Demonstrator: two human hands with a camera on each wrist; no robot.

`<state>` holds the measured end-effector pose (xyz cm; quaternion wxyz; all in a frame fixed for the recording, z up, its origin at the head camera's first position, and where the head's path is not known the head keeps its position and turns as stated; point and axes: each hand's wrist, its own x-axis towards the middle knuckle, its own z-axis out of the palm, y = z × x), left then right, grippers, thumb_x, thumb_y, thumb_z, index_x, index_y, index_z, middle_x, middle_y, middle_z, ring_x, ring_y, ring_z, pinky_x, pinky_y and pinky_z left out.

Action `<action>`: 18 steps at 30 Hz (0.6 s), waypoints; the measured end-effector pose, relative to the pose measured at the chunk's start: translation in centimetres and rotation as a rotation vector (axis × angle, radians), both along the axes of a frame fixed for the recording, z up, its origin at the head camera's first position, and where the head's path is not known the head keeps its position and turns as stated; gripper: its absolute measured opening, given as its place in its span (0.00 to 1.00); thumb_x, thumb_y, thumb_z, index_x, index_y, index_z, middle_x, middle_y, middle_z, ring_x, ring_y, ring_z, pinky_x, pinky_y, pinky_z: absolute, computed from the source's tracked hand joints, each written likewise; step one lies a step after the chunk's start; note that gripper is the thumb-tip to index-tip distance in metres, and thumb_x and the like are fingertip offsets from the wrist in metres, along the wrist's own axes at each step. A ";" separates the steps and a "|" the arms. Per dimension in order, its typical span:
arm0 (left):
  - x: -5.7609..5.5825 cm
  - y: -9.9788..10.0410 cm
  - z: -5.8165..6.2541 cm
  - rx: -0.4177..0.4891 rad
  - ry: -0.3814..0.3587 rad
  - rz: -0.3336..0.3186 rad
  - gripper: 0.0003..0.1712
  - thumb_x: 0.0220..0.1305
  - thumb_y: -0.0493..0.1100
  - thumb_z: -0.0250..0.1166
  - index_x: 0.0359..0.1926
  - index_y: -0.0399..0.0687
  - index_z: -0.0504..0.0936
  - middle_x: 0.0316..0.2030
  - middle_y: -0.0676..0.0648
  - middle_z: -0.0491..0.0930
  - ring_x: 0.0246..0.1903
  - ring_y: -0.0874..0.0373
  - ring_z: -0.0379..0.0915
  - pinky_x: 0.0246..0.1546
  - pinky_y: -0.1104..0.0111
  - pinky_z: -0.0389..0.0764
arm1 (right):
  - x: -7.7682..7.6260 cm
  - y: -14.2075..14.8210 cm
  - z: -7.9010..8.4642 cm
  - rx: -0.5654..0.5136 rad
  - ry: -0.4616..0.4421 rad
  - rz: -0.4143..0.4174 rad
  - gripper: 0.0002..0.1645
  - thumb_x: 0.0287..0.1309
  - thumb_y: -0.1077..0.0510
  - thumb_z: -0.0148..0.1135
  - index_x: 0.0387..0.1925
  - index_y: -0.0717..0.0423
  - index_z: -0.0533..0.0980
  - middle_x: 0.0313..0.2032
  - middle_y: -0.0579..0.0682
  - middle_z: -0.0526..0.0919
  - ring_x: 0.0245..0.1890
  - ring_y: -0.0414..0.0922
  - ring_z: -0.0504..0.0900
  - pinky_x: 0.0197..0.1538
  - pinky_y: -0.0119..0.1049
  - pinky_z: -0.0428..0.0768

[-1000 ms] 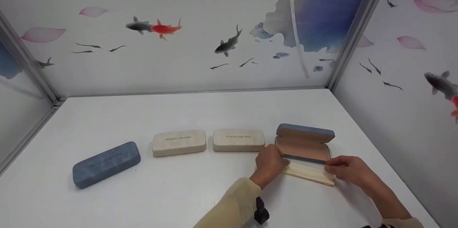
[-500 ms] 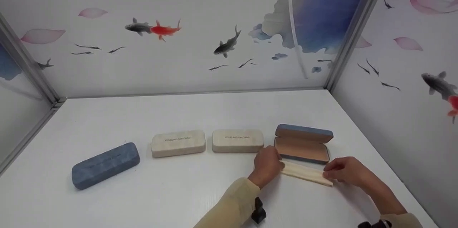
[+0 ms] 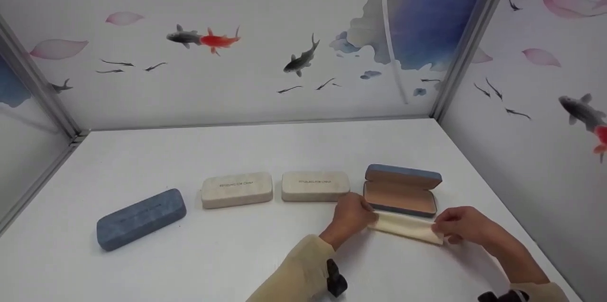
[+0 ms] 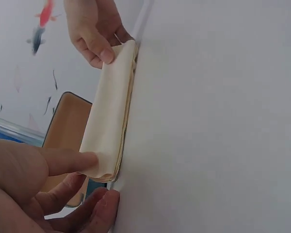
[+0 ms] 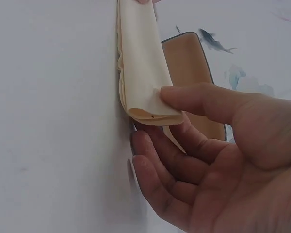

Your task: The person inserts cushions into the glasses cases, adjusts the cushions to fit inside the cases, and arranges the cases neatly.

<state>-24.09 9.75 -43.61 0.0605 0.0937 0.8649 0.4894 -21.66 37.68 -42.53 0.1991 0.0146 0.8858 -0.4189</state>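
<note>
A pale yellow cloth (image 3: 403, 227), folded into a long narrow strip, stretches between my two hands in front of an open glasses case (image 3: 400, 196). My left hand (image 3: 350, 216) pinches the strip's left end between thumb and fingers. At the other end, my right hand (image 3: 464, 227) pinches it with the thumb on top and fingers beneath. The right wrist view shows several layers of the folded cloth (image 5: 143, 63) at that end. The case has a blue outside and a tan lining, and its lid stands up at the back.
Two closed cream glasses cases (image 3: 237, 190) (image 3: 315, 187) lie left of the open one. Farther left, a closed blue glasses case (image 3: 141, 219) sits at an angle. Printed wall panels (image 3: 237, 93) stand behind and beside the white table (image 3: 213, 254).
The cloth has risen slightly at its near edge and looks flatter and wider from the head view. My right hand has shifted slightly, while the cases stay where they were.
</note>
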 end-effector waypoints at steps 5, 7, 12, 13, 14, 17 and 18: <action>-0.2 -0.2 0.6 0.085 -0.106 0.018 0.03 0.56 0.34 0.73 0.31 0.40 0.85 0.25 0.51 0.80 0.21 0.64 0.72 0.22 0.74 0.73 | -0.1 -0.1 0.2 -0.091 0.005 -0.024 0.13 0.64 0.54 0.65 0.41 0.61 0.79 0.33 0.43 0.80 0.36 0.38 0.80 0.41 0.33 0.83; -0.3 -0.2 0.7 0.128 -0.125 0.026 0.03 0.57 0.33 0.72 0.33 0.39 0.85 0.25 0.50 0.80 0.21 0.63 0.74 0.21 0.74 0.75 | -0.3 -0.1 0.3 -0.129 0.006 -0.047 0.14 0.64 0.54 0.65 0.43 0.61 0.78 0.34 0.43 0.81 0.36 0.38 0.82 0.42 0.33 0.84; -1.0 0.0 1.3 0.253 -0.188 0.078 0.04 0.57 0.30 0.70 0.35 0.37 0.84 0.25 0.46 0.84 0.19 0.60 0.78 0.21 0.71 0.79 | -0.9 -0.1 0.4 -0.229 0.013 -0.091 0.21 0.65 0.53 0.65 0.52 0.64 0.76 0.37 0.42 0.84 0.38 0.37 0.83 0.42 0.32 0.84; -1.2 0.1 1.5 0.264 -0.196 0.099 0.05 0.57 0.29 0.70 0.36 0.37 0.84 0.26 0.45 0.85 0.19 0.60 0.78 0.21 0.72 0.79 | -1.0 -0.1 0.4 -0.243 0.016 -0.099 0.23 0.65 0.53 0.65 0.54 0.65 0.76 0.37 0.41 0.84 0.38 0.36 0.83 0.43 0.31 0.84; -1.3 0.2 1.7 0.271 -0.205 0.121 0.06 0.56 0.29 0.70 0.36 0.37 0.85 0.26 0.45 0.85 0.19 0.60 0.78 0.21 0.72 0.79 | -1.0 -0.1 0.4 -0.256 0.018 -0.110 0.25 0.65 0.53 0.65 0.56 0.66 0.75 0.37 0.41 0.84 0.37 0.36 0.83 0.43 0.31 0.84; -1.9 0.6 2.4 0.263 -0.210 0.168 0.08 0.56 0.29 0.70 0.38 0.37 0.87 0.28 0.46 0.85 0.20 0.61 0.78 0.22 0.73 0.80 | -1.3 -0.2 0.5 -0.277 0.024 -0.141 0.29 0.66 0.53 0.65 0.61 0.69 0.72 0.38 0.42 0.83 0.38 0.36 0.83 0.44 0.31 0.84; -2.0 0.6 2.6 0.260 -0.210 0.176 0.08 0.55 0.28 0.70 0.38 0.36 0.87 0.29 0.46 0.85 0.20 0.61 0.78 0.22 0.72 0.82 | -1.4 -0.3 0.5 -0.280 0.028 -0.150 0.31 0.66 0.53 0.65 0.62 0.69 0.71 0.39 0.42 0.82 0.38 0.36 0.82 0.45 0.31 0.84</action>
